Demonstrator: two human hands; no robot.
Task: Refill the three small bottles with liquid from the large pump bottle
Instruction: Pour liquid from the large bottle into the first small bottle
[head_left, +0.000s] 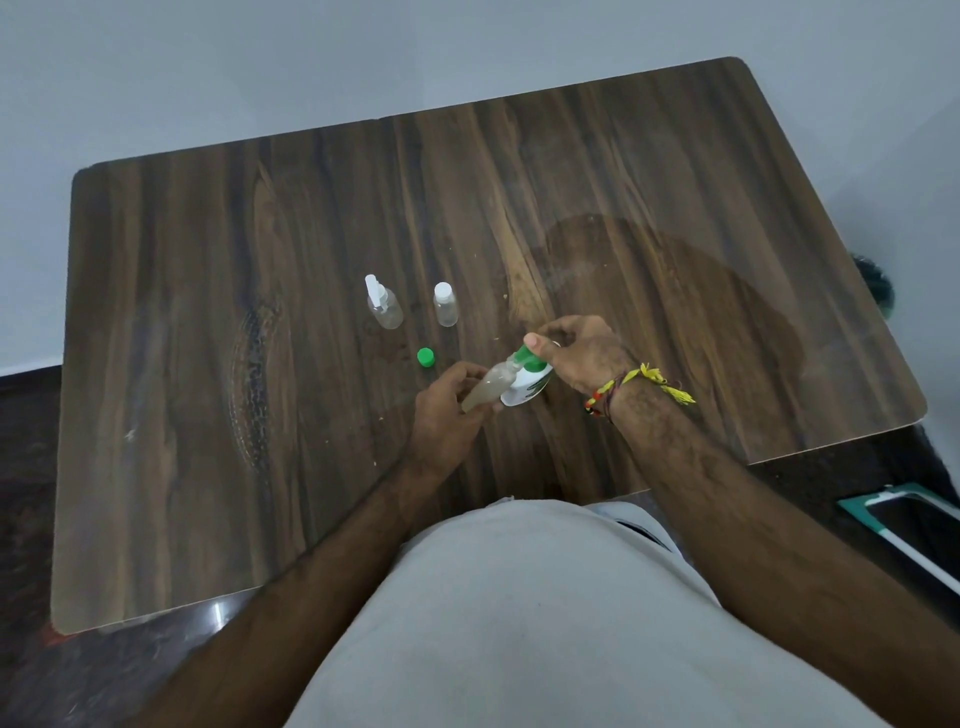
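Observation:
My left hand (447, 410) grips a small clear bottle (488, 389) holding cloudy beige liquid, tilted with its open neck up against the green nozzle of the large pump bottle (524, 387). That white pump bottle stands on the wooden table (208, 364), its green pump head under my right hand (576, 353), whose thumb lies on top of the pump. A loose green cap (425, 357) lies on the table just left of my hands. Farther back stand a small clear spray bottle (383, 304) and a small clear bottle with a white cap (444, 305).
The table's near edge runs close to my body. A green-framed object (904, 525) lies on the dark floor at the right. A dark object (875, 286) sits past the table's right edge. A faint round mark (675, 332) shows on the tabletop at the right.

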